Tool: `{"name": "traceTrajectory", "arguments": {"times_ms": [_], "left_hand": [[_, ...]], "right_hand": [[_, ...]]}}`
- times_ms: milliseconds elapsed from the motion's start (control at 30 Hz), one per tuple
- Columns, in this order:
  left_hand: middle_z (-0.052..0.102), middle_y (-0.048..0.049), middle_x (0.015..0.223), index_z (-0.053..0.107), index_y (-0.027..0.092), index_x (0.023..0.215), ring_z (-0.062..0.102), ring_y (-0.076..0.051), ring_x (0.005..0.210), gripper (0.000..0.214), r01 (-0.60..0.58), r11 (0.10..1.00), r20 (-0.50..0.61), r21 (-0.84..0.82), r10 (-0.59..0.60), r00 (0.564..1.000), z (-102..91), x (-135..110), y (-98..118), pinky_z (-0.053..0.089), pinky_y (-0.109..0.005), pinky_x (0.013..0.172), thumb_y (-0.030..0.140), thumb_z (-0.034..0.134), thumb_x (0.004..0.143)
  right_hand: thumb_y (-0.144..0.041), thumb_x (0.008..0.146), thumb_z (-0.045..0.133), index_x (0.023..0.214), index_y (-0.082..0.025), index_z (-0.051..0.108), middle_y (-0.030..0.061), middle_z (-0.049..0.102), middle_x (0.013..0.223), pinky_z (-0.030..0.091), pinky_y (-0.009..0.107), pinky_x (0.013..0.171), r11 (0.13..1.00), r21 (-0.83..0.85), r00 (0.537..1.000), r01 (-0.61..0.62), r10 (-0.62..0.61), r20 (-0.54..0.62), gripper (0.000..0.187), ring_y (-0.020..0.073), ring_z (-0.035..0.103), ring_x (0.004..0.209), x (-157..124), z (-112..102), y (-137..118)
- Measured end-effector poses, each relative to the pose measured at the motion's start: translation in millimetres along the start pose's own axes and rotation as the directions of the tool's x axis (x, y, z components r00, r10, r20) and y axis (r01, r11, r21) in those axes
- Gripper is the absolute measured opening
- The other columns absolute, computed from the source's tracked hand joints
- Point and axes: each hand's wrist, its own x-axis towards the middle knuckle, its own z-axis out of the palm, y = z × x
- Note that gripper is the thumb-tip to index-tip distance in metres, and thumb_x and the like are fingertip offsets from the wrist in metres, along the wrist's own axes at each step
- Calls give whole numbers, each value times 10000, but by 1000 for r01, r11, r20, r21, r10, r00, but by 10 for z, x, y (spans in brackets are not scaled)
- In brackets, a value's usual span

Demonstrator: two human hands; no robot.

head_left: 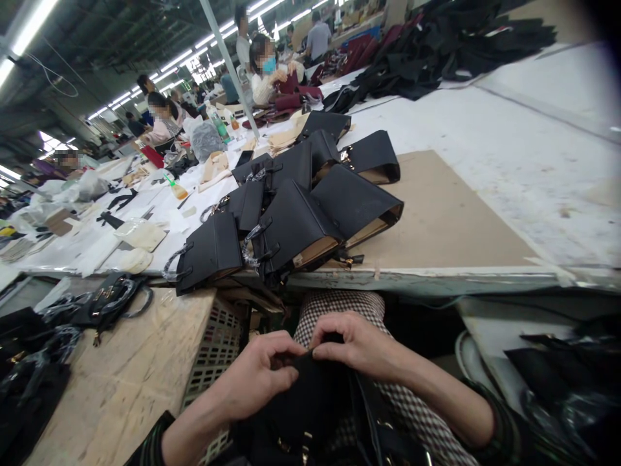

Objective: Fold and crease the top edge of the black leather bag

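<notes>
Black bag (317,391), gold-toned hardware (306,439), on lap (418,421)

- Checked garment (342,304) over the lap: small, close-set checks, dark brownish and whitish, running down both thighs.
- Left sleeve (152,443), off to the left of the checked garment: black, with thin greenish stripes around the cuff, ending on the forearm.
- Right sleeve (507,421), to the right of the checked garment: also black, the cuff banded in dull green, bunched below the elbow.
- Left hand (259,369) and right hand (356,343): both bare, like the wrists.
</notes>
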Motion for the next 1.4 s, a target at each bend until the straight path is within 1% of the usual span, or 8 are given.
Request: {"name": "traceTrajectory", "arguments": {"times_ms": [133, 333, 500, 633, 800, 1067, 1267, 1400], "left_hand": [[617, 1, 1027, 608, 242, 1194, 534, -120, 746, 394, 137, 980, 147, -148, -115, 982, -12, -33, -11, 390, -222, 639, 224, 613, 800], [443, 68, 631, 511, 184, 724, 379, -99, 611, 230, 48, 986, -113, 160, -30, 993, 154, 239, -23, 284, -223, 560, 337, 667, 799], [432, 70, 595, 453, 194, 683, 365, -103, 583, 224, 40, 938, -165, 344, 18, 986, 127, 277, -78, 254, -236, 550, 285, 614, 810], [479, 60, 616, 474, 198, 702, 405, -115, 594, 197, 40, 920, -177, 391, 33, 984, 96, 316, -127, 278, -236, 556, 302, 609, 803], [646, 20, 843, 574, 205, 1005, 571, -179, 774, 431, -6, 946, -26, 325, 15, 1000, 127, 497, -133, 387, -249, 655, 389, 770, 668], [686, 13, 846, 674, 160, 920, 614, -172, 788, 261, -88, 948, 141, 306, 46, 989, -222, 316, -29, 442, -223, 662, 134, 626, 664], [694, 30, 912, 688, 238, 1012, 609, -174, 834, 442, -226, 879, 389, 419, 50, 920, -493, -25, 204, 450, -235, 731, 43, 603, 625], [644, -18, 1167, 577, 240, 1198, 580, -190, 1061, 546, -256, 958, 380, 129, 191, 905, -312, 89, 144, 438, -286, 921, 67, 665, 687]], "right_hand": [[-179, 821, 724, 788, -203, 728, -40, 695, 774, 427, 237, 704, 1000, 10, 1000, -18, 18, -7, 41, 156, 634, 768, 10, 24, 15], [-213, 851, 661, 781, -188, 724, -6, 705, 810, 475, 272, 786, 999, 32, 1000, -23, 23, 3, 98, 187, 647, 834, 64, 5, -33], [-429, 1010, 433, 1249, -219, 635, 78, 481, 1459, 323, 430, 1147, 990, -122, 980, -69, 44, -196, 377, 257, 425, 1350, -293, -139, -294], [-518, 919, 574, 1521, -260, 334, 82, 273, 1594, 288, 506, 1177, 925, -340, 966, -170, 88, -245, 697, 310, 264, 1448, -762, 136, -564], [-419, 794, 667, 1503, -149, 372, 184, 348, 1539, 393, 558, 1104, 833, -452, 930, -321, 187, -316, 813, 391, 341, 1395, -901, 609, -638], [-306, 871, 590, 1505, -259, 304, 52, 639, 1073, 511, 408, 947, 935, -126, 910, -331, 281, -307, 697, 239, 638, 979, -1235, 52, -613], [-378, 845, 728, 1391, -297, 514, 60, 635, 1223, 463, 379, 1022, 923, 254, 947, -287, 314, -69, 592, 275, 573, 1177, -1430, -184, -317], [-448, 899, 663, 1314, -274, 595, 74, 618, 1290, 464, 417, 1031, 883, 384, 929, -271, 344, -134, 455, 304, 553, 1220, -1335, -99, -80]]}}
